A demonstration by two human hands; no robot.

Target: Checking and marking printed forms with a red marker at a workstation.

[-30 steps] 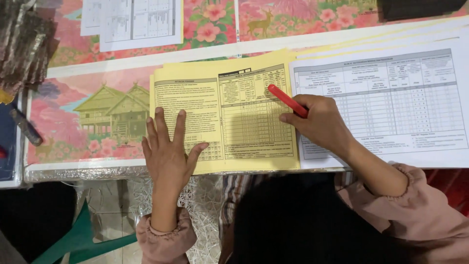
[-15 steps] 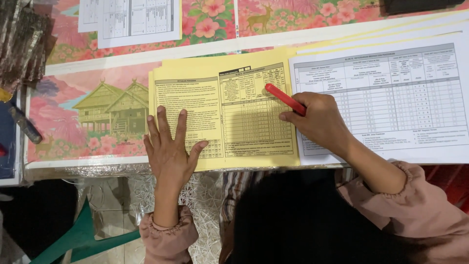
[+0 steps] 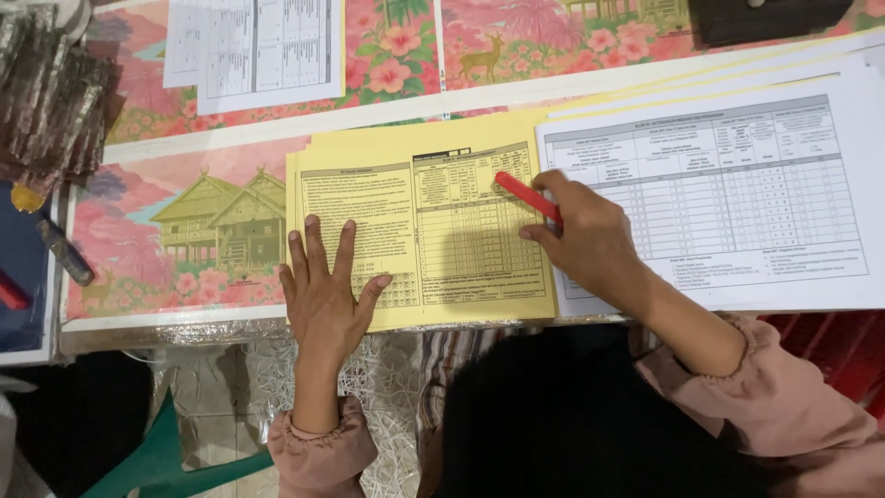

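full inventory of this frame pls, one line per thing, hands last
yellow form: 1, yellow, table centre, under both hands
red pen: 1, red, tip on the yellow form
white table sheet: 1, white, right of the yellow form
smaller white sheet: 1, white, top left
floral tablecloth: 1, pink and green, house picture, covering the table
dark marker: 1, dark, far left
green chair: 1, green, floor, lower left
left hand: flat on the yellow form, fingers spread
right hand: gripping the red pen
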